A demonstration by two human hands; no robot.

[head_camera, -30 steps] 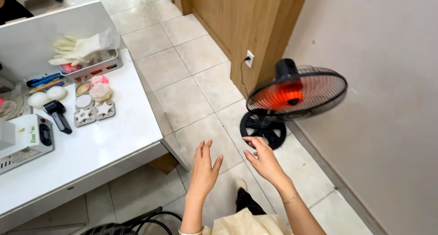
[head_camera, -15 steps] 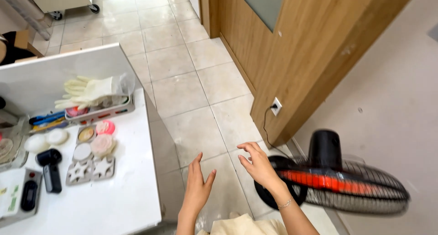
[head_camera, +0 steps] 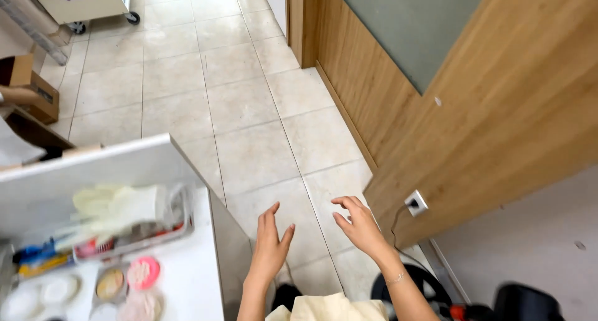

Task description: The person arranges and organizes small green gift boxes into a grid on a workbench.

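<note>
Both hands hang empty with fingers spread above the beige tiled floor [head_camera: 249,115]: left hand [head_camera: 271,246] beside the white worktop [head_camera: 193,277], right hand [head_camera: 356,224] near the black fan base [head_camera: 405,291]. White wall socket [head_camera: 415,202] sits close right.

Pale gloves [head_camera: 115,204] lie over a tray [head_camera: 163,235] on the white table [head_camera: 193,277]. A wall socket [head_camera: 415,202] sits beside the wooden door [head_camera: 498,128]. A cardboard box [head_camera: 28,90] rests on the tiled floor [head_camera: 243,103].

Black fan base [head_camera: 408,288] low beside right hand [head_camera: 356,224]
</note>
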